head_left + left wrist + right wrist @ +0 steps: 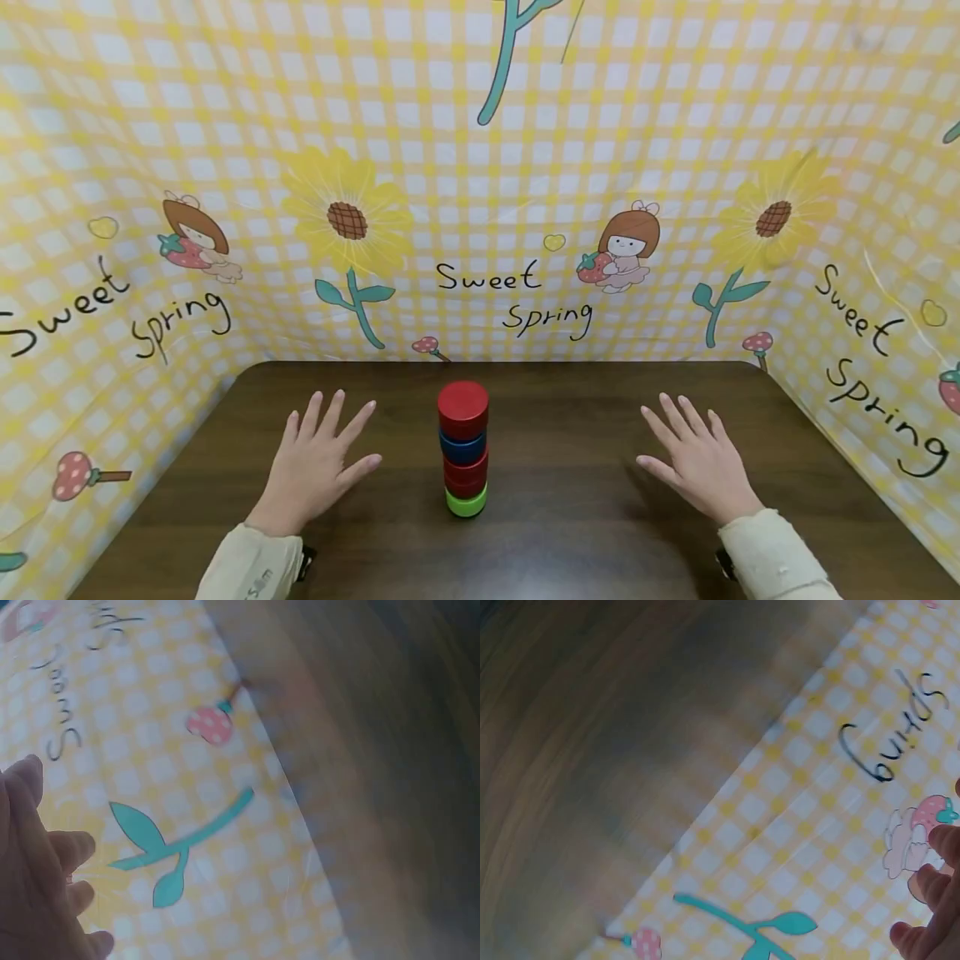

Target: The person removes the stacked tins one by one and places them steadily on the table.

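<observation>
Head view: I see fingers spread apart, nearly straight, on the left hand (pixel 318 465) and the right hand (pixel 699 460), thumbs turned inward, backs upward; cream sleeves (pixel 780 557) follow behind. Between the hands, the stack of discs (pixel 463 450) stands upright on the brown table (pixel 562 525).

In the lower middle of the head view, you have an upright stack (pixel 463 448) of round blocks: red top block (pixel 462 407), blue block (pixel 463 448), second red layer (pixel 466 477), green base (pixel 466 503), standing between your left hand (pixel 315 462) and right hand (pixel 701 462), touching neither.
</observation>
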The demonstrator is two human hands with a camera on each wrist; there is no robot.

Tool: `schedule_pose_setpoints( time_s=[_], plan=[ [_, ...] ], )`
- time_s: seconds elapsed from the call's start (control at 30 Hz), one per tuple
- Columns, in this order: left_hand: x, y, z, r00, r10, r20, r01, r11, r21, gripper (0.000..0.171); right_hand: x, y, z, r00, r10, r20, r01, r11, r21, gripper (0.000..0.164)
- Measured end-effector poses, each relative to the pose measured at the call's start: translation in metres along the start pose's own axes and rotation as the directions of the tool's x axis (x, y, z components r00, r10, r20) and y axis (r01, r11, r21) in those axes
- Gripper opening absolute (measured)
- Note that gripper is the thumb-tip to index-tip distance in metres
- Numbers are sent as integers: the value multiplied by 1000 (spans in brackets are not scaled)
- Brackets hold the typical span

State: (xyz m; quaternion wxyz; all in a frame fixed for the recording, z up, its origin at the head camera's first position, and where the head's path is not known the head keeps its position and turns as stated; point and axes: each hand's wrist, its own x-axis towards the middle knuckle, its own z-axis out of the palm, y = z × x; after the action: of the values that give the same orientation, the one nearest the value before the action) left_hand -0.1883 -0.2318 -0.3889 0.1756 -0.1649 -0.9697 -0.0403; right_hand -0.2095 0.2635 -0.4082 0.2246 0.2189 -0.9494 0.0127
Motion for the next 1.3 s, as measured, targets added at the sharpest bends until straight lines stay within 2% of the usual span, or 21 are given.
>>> schedule_pose_setpoints(
  time_s=[0.07,0.17,0.27,0.33,0.37,0.43,0.5,0.57,0.63,0.73,0.87,1.0,1.17,1.23,1.3],
  plan=[
    [-1,5,1,1000,-7,6,7,996,-91,70,2,-6,-1,1000,16,5,-17,996,89,68],
    [2,15,-2,1000,-14,-7,12,967,-254,68,7,-15,-5,1000,21,6,-22,977,211,65],
    [12,26,-6,999,-13,-38,-4,917,-399,71,17,-21,-12,999,7,-36,4,949,314,64],
    [21,34,-12,999,-20,-47,-6,869,-495,73,25,-24,-19,998,6,-70,21,923,383,63],
    [26,38,-14,998,-26,-50,-6,835,-551,74,29,-26,-23,997,10,-82,25,908,417,63],
    [36,47,-20,998,-39,-57,-10,741,-672,75,38,-32,-32,995,27,-91,24,860,510,60],
    [47,56,-26,997,-56,-55,-6,639,-769,75,49,-41,-42,996,44,-72,8,800,600,60],
    [58,64,-30,996,-64,-66,-20,555,-832,74,61,-51,-50,997,61,-49,-11,727,686,62],
    [67,69,-32,994,-74,-78,-30,508,-861,73,73,-62,-56,997,72,-38,-18,654,756,63],
    [75,74,-31,992,-92,-81,-28,470,-882,74,90,-78,-60,996,86,-14,-37,567,823,62],
    [73,78,-25,995,-94,-24,21,444,-896,77,102,-100,-59,995,75,66,-94,484,870,62],
    [67,81,-17,994,-106,26,69,429,-901,76,110,-121,-54,991,57,118,-131,419,898,65],
    [60,84,-9,990,-128,66,111,385,-916,73,118,-139,-47,989,47,140,-148,325,934,66],
    [56,85,-6,987,-132,94,138,374,-917,72,119,-144,-43,987,36,160,-163,305,938,66],
    [51,86,-4,983,-136,120,163,373,-914,71,118,-150,-40,984,25,175,-175,299,938,67]
  ],
)
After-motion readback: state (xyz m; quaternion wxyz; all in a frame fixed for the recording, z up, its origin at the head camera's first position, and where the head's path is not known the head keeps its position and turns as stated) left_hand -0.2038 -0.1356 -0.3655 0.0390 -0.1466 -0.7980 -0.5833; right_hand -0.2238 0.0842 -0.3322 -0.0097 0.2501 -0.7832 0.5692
